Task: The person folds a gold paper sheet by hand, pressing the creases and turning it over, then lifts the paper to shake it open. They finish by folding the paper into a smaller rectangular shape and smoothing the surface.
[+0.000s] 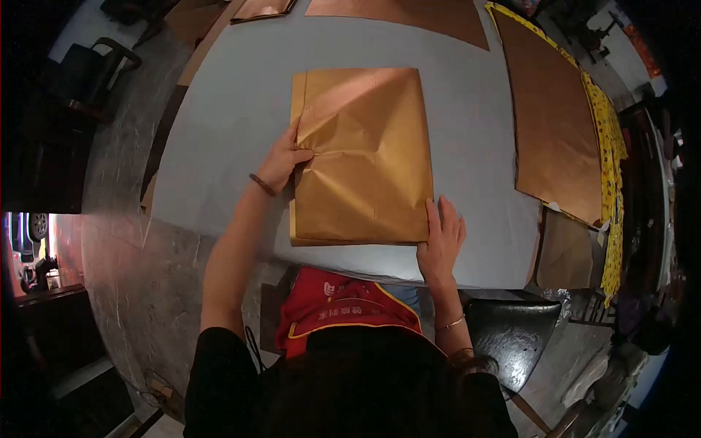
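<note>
A folded piece of brown kraft paper point(365, 160), perhaps a stack or a paper bag, lies near the front edge of the grey-white table. Creases run across it from its left side. My left hand point(283, 162) grips that left edge, with the thumb pressed on top and some fingers hidden by the paper. At the lower right corner, my right hand point(442, 237) rests with its fingers stretched along the paper's side, touching the edge.
More brown sheets point(562, 117) lie over yellow patterned material point(604, 131) on the right. At the far edge are another brown sheet point(409, 20) and a folded brown piece point(263, 9). A black-seated chair point(511, 336) stands at the lower right; a red apron point(343, 306) covers my lap.
</note>
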`<state>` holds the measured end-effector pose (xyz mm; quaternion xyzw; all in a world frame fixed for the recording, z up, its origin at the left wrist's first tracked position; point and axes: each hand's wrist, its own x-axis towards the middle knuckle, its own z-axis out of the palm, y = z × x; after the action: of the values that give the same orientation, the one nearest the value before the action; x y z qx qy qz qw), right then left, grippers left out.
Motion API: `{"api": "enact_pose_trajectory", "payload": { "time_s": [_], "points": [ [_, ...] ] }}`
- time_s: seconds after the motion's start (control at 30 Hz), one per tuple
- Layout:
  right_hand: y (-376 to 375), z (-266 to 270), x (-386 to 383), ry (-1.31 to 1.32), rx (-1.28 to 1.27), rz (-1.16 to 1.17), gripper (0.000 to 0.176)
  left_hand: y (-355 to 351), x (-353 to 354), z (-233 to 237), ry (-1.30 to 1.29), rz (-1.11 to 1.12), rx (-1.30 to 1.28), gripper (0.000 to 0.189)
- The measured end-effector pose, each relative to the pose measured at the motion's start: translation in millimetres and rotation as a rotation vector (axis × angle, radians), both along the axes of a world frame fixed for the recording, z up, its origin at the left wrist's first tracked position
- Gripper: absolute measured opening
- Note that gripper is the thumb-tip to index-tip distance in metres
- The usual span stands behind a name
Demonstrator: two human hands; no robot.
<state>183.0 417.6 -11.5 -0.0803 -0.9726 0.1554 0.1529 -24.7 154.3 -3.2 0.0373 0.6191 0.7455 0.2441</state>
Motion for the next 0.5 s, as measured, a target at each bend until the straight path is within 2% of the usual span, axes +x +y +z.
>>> {"api": "enact_pose_trajectory", "payload": {
  "time_s": [0.1, 0.17, 0.3, 0.37, 0.43, 0.5],
  "points": [
    [5.2, -9.0, 4.8, 0.049, -0.021, 0.102, 0.059, -1.1, 0.6, 3.7, 0.048, 0.013, -0.073, 0.075],
    [4.4, -8.3, 5.8, -0.012, 0.066, 0.099, 0.057, -0.1, 4.9, 13.5, 0.059, 0.079, -0.19, 0.078],
    [2.4, -6.9, 4.9, 0.082, 0.016, 0.127, 0.055, -4.4, 7.6, 12.5, -0.002, 0.04, -0.2, 0.079],
    [3.5, -1.8, 6.4, -0.019, -0.075, 0.034, 0.057, -7.4, 7.2, 5.8, 0.0, -0.005, -0.243, 0.082],
    [4.6, 4.7, 7.0, 0.017, -0.125, 0.044, 0.059, -3.1, 18.7, 13.8, 0.01, 0.022, -0.196, 0.083],
    [4.5, 8.9, 7.0, -0.046, -0.395, -0.017, 0.06, -1.9, 33.2, 17.8, 0.024, 0.052, -0.151, 0.083]
  ]
}}
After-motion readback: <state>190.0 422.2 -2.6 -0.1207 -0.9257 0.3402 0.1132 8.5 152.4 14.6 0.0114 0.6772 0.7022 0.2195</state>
